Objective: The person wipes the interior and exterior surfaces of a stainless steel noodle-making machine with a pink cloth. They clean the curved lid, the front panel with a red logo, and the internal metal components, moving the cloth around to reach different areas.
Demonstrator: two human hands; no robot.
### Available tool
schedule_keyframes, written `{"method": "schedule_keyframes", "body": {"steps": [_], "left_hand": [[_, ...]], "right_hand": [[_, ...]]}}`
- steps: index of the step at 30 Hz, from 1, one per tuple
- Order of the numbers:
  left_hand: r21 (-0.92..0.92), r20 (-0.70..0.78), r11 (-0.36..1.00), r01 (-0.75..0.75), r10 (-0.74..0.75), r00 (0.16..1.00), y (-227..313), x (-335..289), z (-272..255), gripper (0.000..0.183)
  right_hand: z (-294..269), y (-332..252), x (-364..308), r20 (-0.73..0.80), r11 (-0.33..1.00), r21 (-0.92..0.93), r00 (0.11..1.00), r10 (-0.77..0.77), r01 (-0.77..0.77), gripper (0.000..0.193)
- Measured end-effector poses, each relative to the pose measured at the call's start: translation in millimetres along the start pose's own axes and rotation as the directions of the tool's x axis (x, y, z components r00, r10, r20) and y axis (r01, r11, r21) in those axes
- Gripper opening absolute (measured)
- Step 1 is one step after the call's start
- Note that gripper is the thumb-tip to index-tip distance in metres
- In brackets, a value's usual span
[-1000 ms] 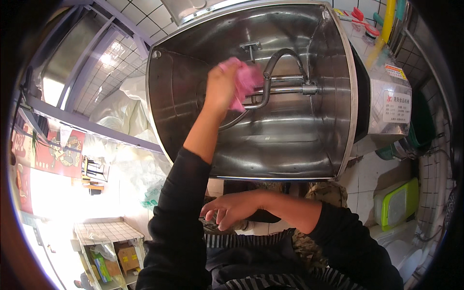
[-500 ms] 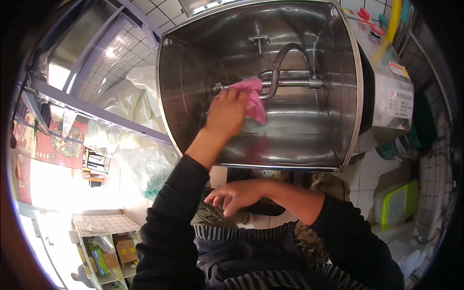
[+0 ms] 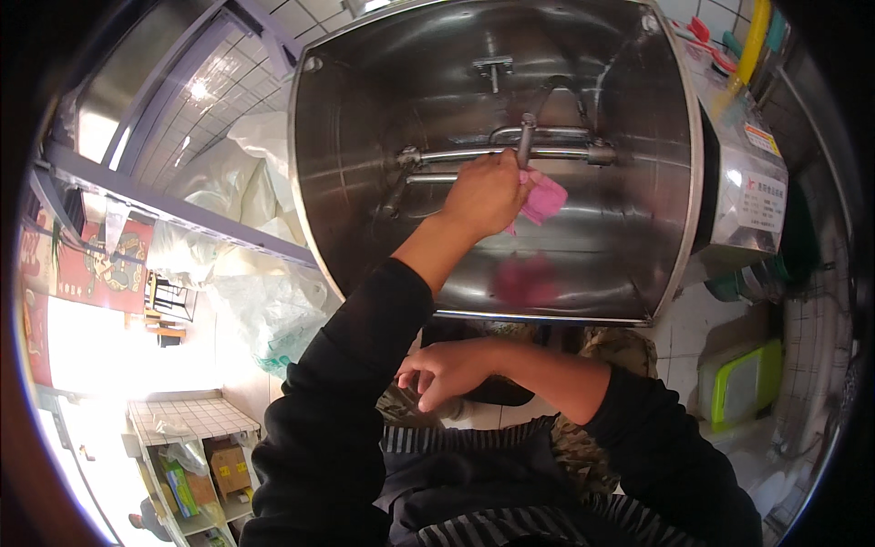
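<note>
My left hand is closed on a pink cloth inside a deep stainless-steel mixing tub. The cloth bunches out past the fingers, next to the lower end of an upright metal mixing bar; whether the hand also grips that bar is hidden. Behind the hand a steel shaft runs across the tub. A pink reflection shows on the tub's shiny wall below the cloth. My right hand hangs before my body, below the tub's front rim, its fingers loosely bent and apart, holding nothing.
At the right, the machine's metal housing adjoins the tub. A lime-green framed container sits beyond it on the floor. White plastic bags crowd the left side under a purple frame. Shelves with boxes stand lower left.
My left hand has moved right with the pink cloth, to the mixing bar. The curved bar now shows at a different angle. My right hand stays nearly in place.
</note>
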State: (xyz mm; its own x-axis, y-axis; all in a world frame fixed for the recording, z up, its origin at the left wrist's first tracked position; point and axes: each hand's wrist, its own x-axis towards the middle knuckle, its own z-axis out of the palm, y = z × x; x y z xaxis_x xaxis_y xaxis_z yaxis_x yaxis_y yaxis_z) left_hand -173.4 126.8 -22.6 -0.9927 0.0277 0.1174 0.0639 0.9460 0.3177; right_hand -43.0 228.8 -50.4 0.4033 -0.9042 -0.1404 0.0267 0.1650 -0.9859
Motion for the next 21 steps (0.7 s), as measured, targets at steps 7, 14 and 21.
{"method": "schedule_keyframes", "body": {"steps": [7, 14, 21], "left_hand": [[0.34, 0.227, 0.929, -0.143, 0.067, 0.972, -37, -28, -61, 0.033], [0.583, 0.14, 0.811, -0.044, -0.047, 0.989, -70, -32, -40, 0.04], [0.045, 0.16, 0.996, -0.073, 0.065, 0.985, -6, -7, -23, 0.048]], "right_hand": [[0, 11, 16, -0.044, 0.997, -0.07, 0.998, -0.036, 0.033, 0.075], [3, 10, 11, -0.06, 0.994, -0.11, 0.998, -0.02, 0.013, 0.077], [3, -4, 9, -0.032, 0.986, -0.163, 0.999, 0.037, -0.042, 0.076]]}}
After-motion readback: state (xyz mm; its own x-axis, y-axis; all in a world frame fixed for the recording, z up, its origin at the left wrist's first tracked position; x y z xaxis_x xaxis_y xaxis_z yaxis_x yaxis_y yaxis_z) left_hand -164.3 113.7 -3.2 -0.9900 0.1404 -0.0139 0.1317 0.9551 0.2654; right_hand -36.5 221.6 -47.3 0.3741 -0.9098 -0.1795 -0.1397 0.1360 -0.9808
